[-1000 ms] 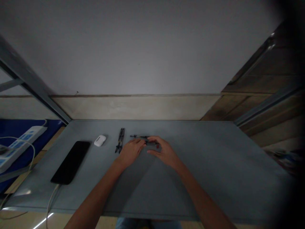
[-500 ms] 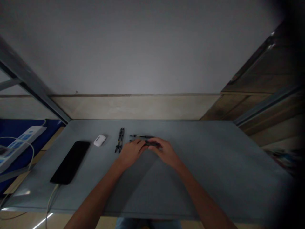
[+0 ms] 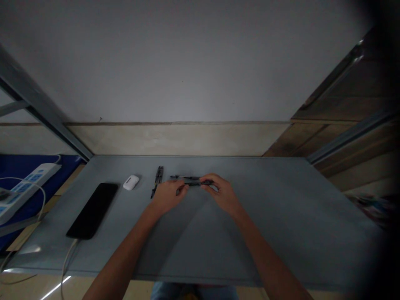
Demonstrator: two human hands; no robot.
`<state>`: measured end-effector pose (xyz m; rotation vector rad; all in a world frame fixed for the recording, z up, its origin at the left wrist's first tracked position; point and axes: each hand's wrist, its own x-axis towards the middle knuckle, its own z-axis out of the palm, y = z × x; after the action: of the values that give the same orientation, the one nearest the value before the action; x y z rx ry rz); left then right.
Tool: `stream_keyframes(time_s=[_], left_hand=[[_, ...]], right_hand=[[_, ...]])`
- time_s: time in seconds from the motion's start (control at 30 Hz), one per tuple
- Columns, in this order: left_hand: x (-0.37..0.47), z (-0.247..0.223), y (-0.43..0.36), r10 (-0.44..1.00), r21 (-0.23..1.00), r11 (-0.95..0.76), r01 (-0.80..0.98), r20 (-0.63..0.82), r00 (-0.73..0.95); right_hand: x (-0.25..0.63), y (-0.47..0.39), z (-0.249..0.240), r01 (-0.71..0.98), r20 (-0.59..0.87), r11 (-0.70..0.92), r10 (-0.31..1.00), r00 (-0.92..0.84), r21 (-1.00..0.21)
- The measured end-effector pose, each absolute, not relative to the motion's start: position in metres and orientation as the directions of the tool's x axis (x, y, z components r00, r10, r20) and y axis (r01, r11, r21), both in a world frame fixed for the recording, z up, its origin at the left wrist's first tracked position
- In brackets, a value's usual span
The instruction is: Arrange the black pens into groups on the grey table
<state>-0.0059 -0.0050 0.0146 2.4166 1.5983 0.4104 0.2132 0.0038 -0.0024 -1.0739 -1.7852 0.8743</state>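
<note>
Between both hands a dark pen lies crosswise, just above or on the grey table. My left hand pinches its left end, and my right hand is closed on its right end. Right behind it is another dark pen, roughly parallel, its right end partly hidden by my right hand. Dark pens lie side by side to the left of my left hand, pointing away from me, their near ends partly covered by that hand.
A white earbud case and a black phone with a cable lie on the table at the left. Beyond the left edge is a white power strip on blue cloth. A wall stands behind the table, with metal posts at both sides.
My hands have moved apart, my left hand slightly left and my right hand slightly right, showing more of the pen between them.
</note>
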Motion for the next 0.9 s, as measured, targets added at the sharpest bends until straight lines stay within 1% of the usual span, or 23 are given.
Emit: stream_keyframes(time_s=[0.17, 0.33, 0.4, 0.47, 0.57, 0.63, 0.73, 0.9], left_hand=[[-0.016, 0.018, 0.001, 0.938, 0.356, -0.346, 0.868, 0.125, 0.323], [-0.024, 0.018, 0.005, 0.959, 0.385, -0.284, 0.878, 0.129, 0.254], [-0.025, 0.018, 0.006, 0.962, 0.399, -0.271, 0.876, 0.138, 0.235], [-0.024, 0.018, 0.005, 0.965, 0.415, -0.261, 0.871, 0.146, 0.22], [-0.022, 0.017, 0.004, 0.968, 0.434, -0.246, 0.867, 0.15, 0.2], [-0.021, 0.015, 0.004, 0.969, 0.437, -0.243, 0.866, 0.156, 0.193], [-0.02, 0.013, 0.003, 0.966, 0.43, -0.253, 0.867, 0.167, 0.199], [-0.016, 0.009, 0.002, 0.962, 0.406, -0.265, 0.874, 0.166, 0.215]], right_hand=[[0.225, 0.009, -0.001, 0.36, 0.296, 0.358, 0.93, -0.218, -0.861], [0.233, 0.016, -0.005, 0.436, 0.286, 0.283, 0.956, -0.061, -0.854], [0.235, 0.018, -0.011, 0.487, 0.298, 0.258, 0.955, 0.004, -0.834], [0.236, 0.02, -0.017, 0.576, 0.309, 0.229, 0.95, 0.043, -0.784], [0.237, 0.022, -0.027, 0.706, 0.313, 0.198, 0.949, 0.036, -0.68], [0.237, 0.023, -0.031, 0.742, 0.289, 0.178, 0.957, 0.022, -0.647], [0.234, 0.023, -0.034, 0.754, 0.258, 0.172, 0.966, -0.002, -0.634], [0.229, 0.019, -0.024, 0.721, 0.296, 0.196, 0.955, 0.014, -0.665]])
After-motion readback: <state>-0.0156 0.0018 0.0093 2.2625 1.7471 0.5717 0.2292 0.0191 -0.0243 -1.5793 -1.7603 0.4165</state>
